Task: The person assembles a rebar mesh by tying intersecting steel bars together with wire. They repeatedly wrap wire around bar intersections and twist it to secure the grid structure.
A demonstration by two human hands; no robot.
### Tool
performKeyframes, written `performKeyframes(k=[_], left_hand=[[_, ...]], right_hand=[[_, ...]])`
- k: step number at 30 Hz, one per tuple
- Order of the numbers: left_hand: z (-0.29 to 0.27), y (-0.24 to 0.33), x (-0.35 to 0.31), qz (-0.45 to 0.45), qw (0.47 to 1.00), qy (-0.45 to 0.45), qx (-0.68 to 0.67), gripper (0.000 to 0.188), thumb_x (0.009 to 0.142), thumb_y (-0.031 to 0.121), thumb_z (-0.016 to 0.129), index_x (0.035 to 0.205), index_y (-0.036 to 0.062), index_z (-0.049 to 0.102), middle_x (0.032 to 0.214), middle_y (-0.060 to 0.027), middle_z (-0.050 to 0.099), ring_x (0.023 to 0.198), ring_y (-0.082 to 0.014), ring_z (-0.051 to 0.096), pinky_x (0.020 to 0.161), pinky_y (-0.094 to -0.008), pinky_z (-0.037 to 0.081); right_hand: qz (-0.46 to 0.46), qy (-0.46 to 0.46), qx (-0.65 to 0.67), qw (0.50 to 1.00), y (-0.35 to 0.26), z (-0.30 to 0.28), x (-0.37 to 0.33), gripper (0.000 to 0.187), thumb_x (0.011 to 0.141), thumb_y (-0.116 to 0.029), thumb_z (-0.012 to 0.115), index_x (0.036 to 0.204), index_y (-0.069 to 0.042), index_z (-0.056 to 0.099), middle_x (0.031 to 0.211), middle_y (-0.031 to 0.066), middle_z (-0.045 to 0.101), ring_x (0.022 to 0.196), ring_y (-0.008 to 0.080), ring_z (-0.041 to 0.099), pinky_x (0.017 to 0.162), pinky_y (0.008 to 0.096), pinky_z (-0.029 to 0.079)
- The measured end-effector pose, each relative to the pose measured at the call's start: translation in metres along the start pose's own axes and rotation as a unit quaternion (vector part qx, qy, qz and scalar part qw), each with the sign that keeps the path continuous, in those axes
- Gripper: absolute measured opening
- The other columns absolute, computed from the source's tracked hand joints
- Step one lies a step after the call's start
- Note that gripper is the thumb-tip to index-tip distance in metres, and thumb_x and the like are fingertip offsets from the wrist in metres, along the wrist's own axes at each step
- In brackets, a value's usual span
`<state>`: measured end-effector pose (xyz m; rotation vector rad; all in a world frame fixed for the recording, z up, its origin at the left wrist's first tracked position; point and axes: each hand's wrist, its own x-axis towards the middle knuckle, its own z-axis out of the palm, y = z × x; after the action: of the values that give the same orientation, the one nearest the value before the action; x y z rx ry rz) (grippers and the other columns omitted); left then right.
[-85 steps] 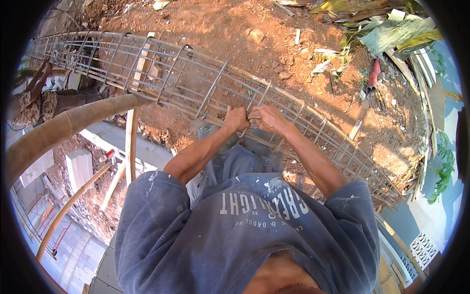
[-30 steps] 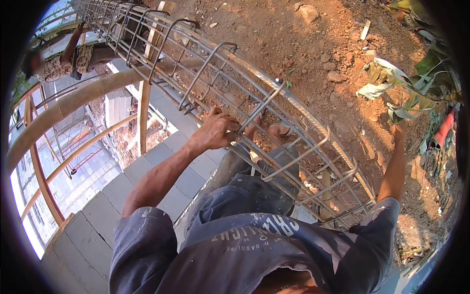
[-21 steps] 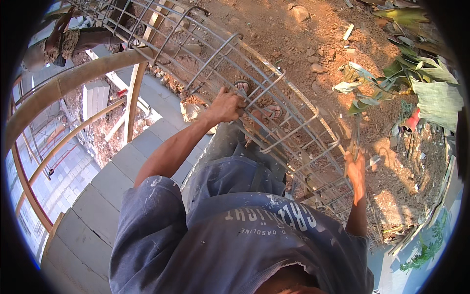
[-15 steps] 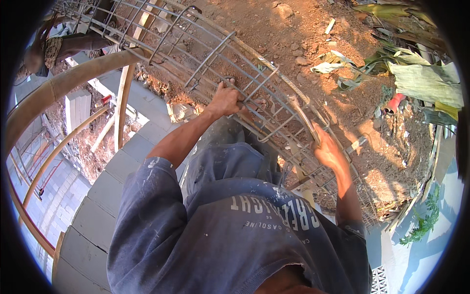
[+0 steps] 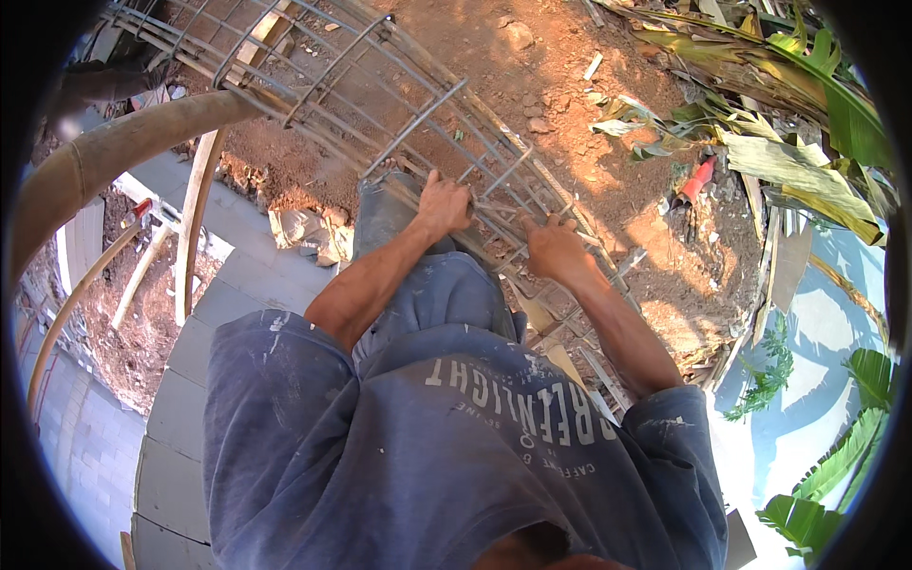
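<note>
A long rebar cage point(image 5: 418, 124), made of thin rods with square stirrups, runs from the upper left toward the lower right in front of me. My left hand point(image 5: 445, 205) is closed around a rod on the cage's near side. A short way to its right, my right hand point(image 5: 559, 251) reaches in among the bars with its fingers curled. What lies inside those right fingers is hidden. Between my two hands several rods cross, and I cannot separate them clearly. My grey trousers show below the cage, close to its near edge.
A thick bamboo pole point(image 5: 123, 147) curves in at left, beside an upright wooden post point(image 5: 197, 214). Grey blocks point(image 5: 180, 408) form a ledge at lower left. Reddish soil point(image 5: 532, 57) lies beyond the cage. Dried leaves point(image 5: 788, 166) and a red object point(image 5: 698, 180) are at right.
My right hand has moved left and inward, closer to my left hand. The brown stick-like piece it held upright no longer shows clearly. My left hand stays on the cage; the view has shifted.
</note>
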<state>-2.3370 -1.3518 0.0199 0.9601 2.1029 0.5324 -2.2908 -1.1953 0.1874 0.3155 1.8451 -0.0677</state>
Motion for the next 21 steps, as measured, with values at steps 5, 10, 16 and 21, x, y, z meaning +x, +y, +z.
performKeyframes(k=[5,10,16,21], left_hand=[[0.002,-0.004,0.001,0.014,1.000,-0.004,-0.010,0.026,0.071,0.033,0.075,0.084,0.0112,0.074,0.082,-0.0125,0.068,0.090,-0.0265,0.064,0.086,-0.0411,0.033],[0.011,-0.010,0.002,0.034,0.999,0.029,-0.032,0.024,0.070,0.030,0.076,0.081,0.0099,0.073,0.081,-0.0126,0.068,0.088,-0.0270,0.064,0.086,-0.0405,0.032],[0.017,-0.012,0.003,0.057,0.996,0.053,-0.043,0.026,0.070,0.029,0.077,0.085,0.0091,0.073,0.083,-0.0089,0.068,0.093,-0.0252,0.061,0.087,-0.0412,0.032],[0.012,-0.013,0.005,0.048,0.998,-0.002,-0.031,0.026,0.070,0.028,0.076,0.087,0.0095,0.072,0.086,-0.0074,0.068,0.095,-0.0244,0.060,0.087,-0.0427,0.032]], right_hand=[[-0.004,-0.019,-0.061,0.998,-0.011,-0.004,0.004,0.073,0.083,-0.013,0.062,0.149,-0.015,0.030,0.129,0.0334,0.048,0.118,0.0515,0.050,0.091,0.0541,0.050],[-0.036,-0.027,-0.173,0.984,-0.013,-0.022,0.010,0.067,0.080,-0.016,0.063,0.144,-0.014,0.042,0.100,0.0208,0.069,0.099,0.0376,0.067,0.085,0.0503,0.051],[-0.097,-0.129,-0.133,0.978,-0.004,-0.068,0.010,0.052,0.079,-0.010,0.058,0.131,-0.010,0.056,0.094,0.0172,0.071,0.091,0.0313,0.070,0.081,0.0423,0.053],[-0.074,-0.203,0.067,0.974,0.020,-0.054,0.032,0.038,0.086,-0.012,0.058,0.123,-0.002,0.053,0.090,0.0148,0.069,0.077,0.0229,0.070,0.064,0.0378,0.058]])
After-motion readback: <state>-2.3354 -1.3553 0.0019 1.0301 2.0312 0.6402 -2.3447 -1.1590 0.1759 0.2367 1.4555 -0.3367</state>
